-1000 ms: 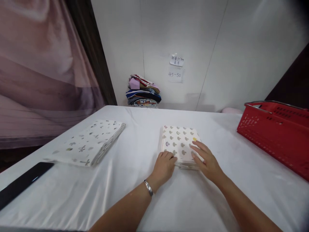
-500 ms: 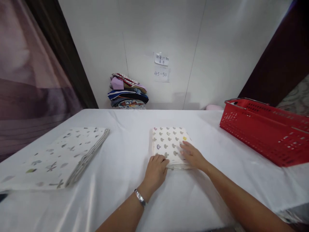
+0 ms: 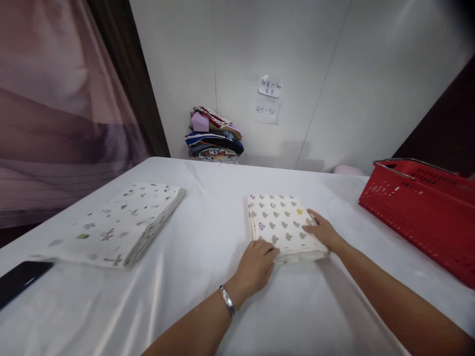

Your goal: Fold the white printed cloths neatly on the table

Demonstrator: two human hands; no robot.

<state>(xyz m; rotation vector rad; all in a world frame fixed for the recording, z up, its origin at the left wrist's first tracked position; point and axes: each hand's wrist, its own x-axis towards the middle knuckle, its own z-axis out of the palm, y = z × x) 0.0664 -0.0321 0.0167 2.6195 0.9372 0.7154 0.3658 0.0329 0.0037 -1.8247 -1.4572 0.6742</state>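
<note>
White mushroom-print folded cloth (image 3: 280, 225) is lying under both my hands: left hand (image 3: 256, 264) curling at its near edge, right hand (image 3: 323, 231) pressing flat on its right side. I'm squaring the fold; a firm smoothing seems next.

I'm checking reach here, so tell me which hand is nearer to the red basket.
Right. The right hand rests on the right edge of the folded mushroom-print cloth, on the side toward the red basket. The left hand sits at the cloth's near-left corner, farther away.
</note>
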